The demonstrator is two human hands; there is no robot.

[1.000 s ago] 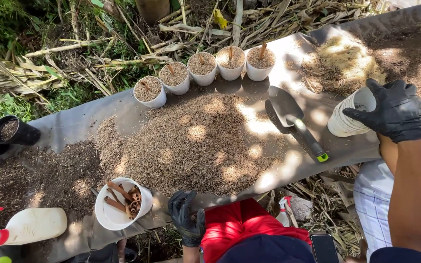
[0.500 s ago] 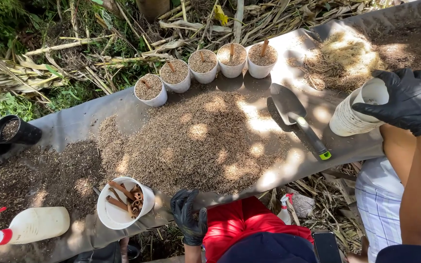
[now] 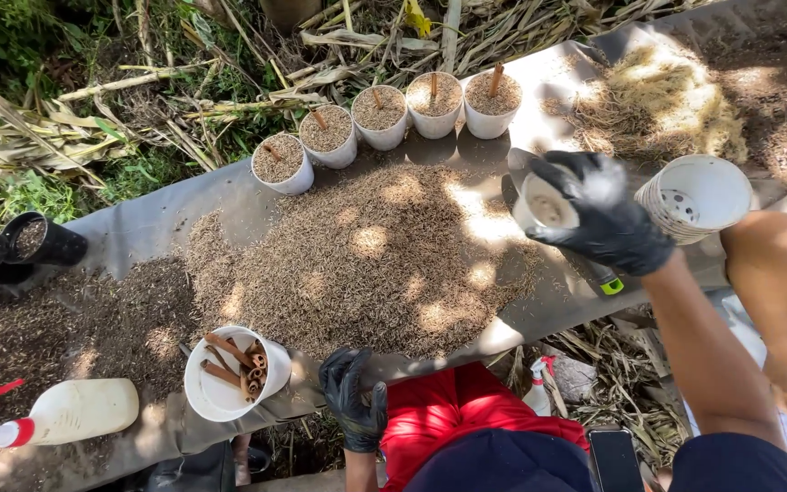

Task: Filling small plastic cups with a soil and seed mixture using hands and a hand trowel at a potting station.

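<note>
Both hands wear black gloves: my right hand (image 3: 608, 223) is raised over the bench (image 3: 152, 223), its fingers closed round a small white cup (image 3: 546, 205) held tilted so that I look into its mouth, while my left hand (image 3: 354, 398) hangs at the near edge of the bench with fingers loosely curled and nothing in them. Just right of the held cup, a stack of white cups (image 3: 696, 196) lies on its side, with holes visible in the bottom of the inner one, and a bare forearm of another person (image 3: 781, 264) passes beside it. Beneath my right hand lies a trowel (image 3: 594, 269), mostly hidden, its green-tipped handle showing. A broad heap of brown husk mix (image 3: 366, 251) covers the middle of the grey sheet. Along the far edge stand five filled white cups (image 3: 380, 117) in a curved row, each with a short brown stick upright in the fill. At the near left, a white tub (image 3: 220, 374) holds brown stick pieces. A white spray bottle (image 3: 70, 410) with red trigger lies at the lower left, and a black pot (image 3: 43, 241) rests on its side at the left edge.
</note>
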